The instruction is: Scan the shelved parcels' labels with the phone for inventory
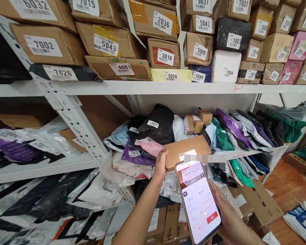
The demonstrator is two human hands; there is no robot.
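My left hand [161,165] grips the left end of a flat brown cardboard box [191,147], held out in front of the middle shelf. A white shipping label [187,154] sits on the box's near side, partly hidden by a phone and a blurred patch. In my right hand [225,204] is the smartphone [199,200], tilted and lit. Its screen shows a camera picture of a label at the top and a red button lower down. The phone's top edge overlaps the box in view; whether they touch I cannot tell.
The white upper shelf [153,87] carries numbered cartons. Bagged parcels, among them a black one [156,124], crowd the middle shelf. A slanting white post [76,126] stands at left. Lower right, a flattened-looking carton [257,202] and a blue-white bag [302,219] lie near the wooden floor.
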